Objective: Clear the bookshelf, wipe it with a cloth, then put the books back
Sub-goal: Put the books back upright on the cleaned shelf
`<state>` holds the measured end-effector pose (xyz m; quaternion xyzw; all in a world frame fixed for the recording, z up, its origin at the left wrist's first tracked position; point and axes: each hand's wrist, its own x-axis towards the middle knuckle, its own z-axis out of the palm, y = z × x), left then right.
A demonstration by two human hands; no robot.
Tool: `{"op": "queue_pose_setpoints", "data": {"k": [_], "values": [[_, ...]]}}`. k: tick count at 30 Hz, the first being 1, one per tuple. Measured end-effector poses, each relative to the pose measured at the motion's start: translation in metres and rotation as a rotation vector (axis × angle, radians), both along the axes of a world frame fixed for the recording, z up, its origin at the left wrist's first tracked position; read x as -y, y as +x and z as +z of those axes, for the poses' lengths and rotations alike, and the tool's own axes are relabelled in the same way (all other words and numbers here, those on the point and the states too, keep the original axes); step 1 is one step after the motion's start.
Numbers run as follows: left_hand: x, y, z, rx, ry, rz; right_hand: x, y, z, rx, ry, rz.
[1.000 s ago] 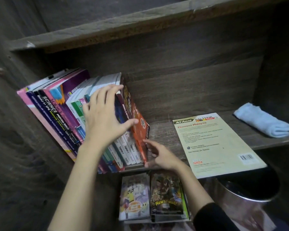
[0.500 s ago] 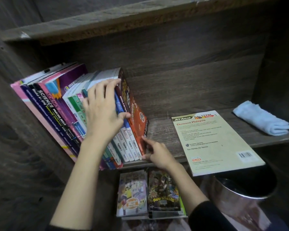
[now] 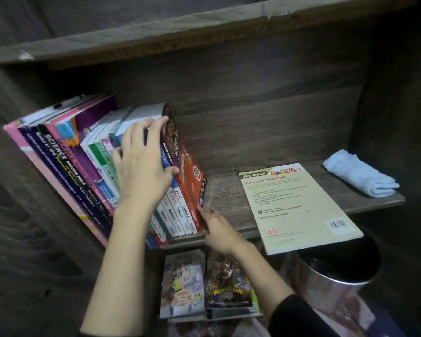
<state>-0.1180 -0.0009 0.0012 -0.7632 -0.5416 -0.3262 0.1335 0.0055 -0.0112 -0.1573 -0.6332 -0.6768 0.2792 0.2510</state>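
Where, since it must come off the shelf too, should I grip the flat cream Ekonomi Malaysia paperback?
Pinch the cream paperback by its near edge, coming from the front: it lies flat, and that edge overhangs the wooden shelf, leaving room for fingers underneath.

Built throughout of dark grey-brown wood-grain board. Topped by an upper shelf board [image 3: 180, 37] with a rough, chipped front edge. Closed at the rear by a back panel [image 3: 265, 122], grain running horizontally. Bounded by a left side panel [image 3: 22, 227] and a right side panel [image 3: 399, 105], the latter in deep shadow. Lit dimly, brightest on the bare lower shelf board [image 3: 224, 190]. Accompanied lower right by a shiny metal bin [image 3: 326, 295], dark inside, partly under the shelf's front edge.
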Motion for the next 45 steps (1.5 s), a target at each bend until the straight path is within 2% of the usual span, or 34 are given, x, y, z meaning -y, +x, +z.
{"op": "queue_pose_setpoints", "data": {"k": [3,7,9,11,14,18,21,23,25,28,30,34,35,39,45], "values": [[0.006,0.012,0.0,0.064,-0.018,0.047,0.004,0.017,0.009,-0.05,0.161,-0.135],[0.025,0.048,-0.013,0.367,0.2,-0.022,0.014,0.054,0.021,-0.043,0.38,-0.373],[0.03,0.068,-0.025,0.458,0.169,-0.05,0.021,0.076,0.026,-0.044,0.452,-0.481],[0.03,0.085,-0.036,0.454,-0.013,-0.07,0.029,0.096,0.029,-0.026,0.493,-0.575],[0.03,0.103,-0.054,0.38,-0.395,0.019,0.042,0.124,0.032,0.047,0.468,-0.726],[0.022,0.116,-0.102,0.166,-0.871,0.052,0.061,0.16,0.028,0.193,0.152,-0.961],[0.02,0.121,-0.127,0.19,-1.143,-0.015,0.071,0.178,0.023,0.165,-0.074,-1.064],[0.027,0.125,-0.134,0.265,-1.321,-0.063,0.076,0.184,0.019,0.094,-0.13,-1.082],[0.032,0.129,-0.137,0.336,-1.403,-0.128,0.079,0.185,0.018,0.007,-0.169,-1.067],[0.034,0.135,-0.138,0.485,-1.397,-0.177,0.08,0.187,0.019,-0.063,-0.237,-1.031],[0.033,0.135,-0.134,0.592,-1.347,-0.172,0.081,0.191,0.021,-0.181,-0.244,-1.029],[0.029,0.129,-0.129,0.648,-1.293,-0.154,0.086,0.191,0.032,-0.71,-0.22,-0.914],[0.029,0.128,-0.128,0.673,-1.297,-0.157,0.087,0.189,0.034,-0.782,-0.239,-0.878],[0.031,0.125,-0.13,0.743,-1.286,-0.176,0.088,0.178,0.032,-0.865,-0.273,-0.76],[0.024,0.119,-0.134,0.878,-1.263,-0.228,0.092,0.167,0.06,-0.828,-0.099,-0.737]]}}
